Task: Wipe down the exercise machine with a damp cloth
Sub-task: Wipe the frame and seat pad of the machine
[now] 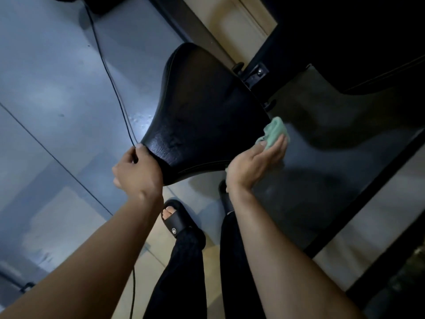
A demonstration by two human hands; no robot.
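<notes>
The exercise machine's black padded seat fills the middle of the head view, its wide end toward me. My left hand grips the seat's near left corner, fingers curled around the edge. My right hand holds a crumpled green cloth against the seat's right edge, palm turned up and fingers wrapped around the cloth. The machine's dark frame with a bolt and knob sits just beyond the seat.
A thin black cable runs across the grey floor past the seat's left side. A dark mat lies under the right side. My feet in black slides stand below the seat. A cream door is at the top.
</notes>
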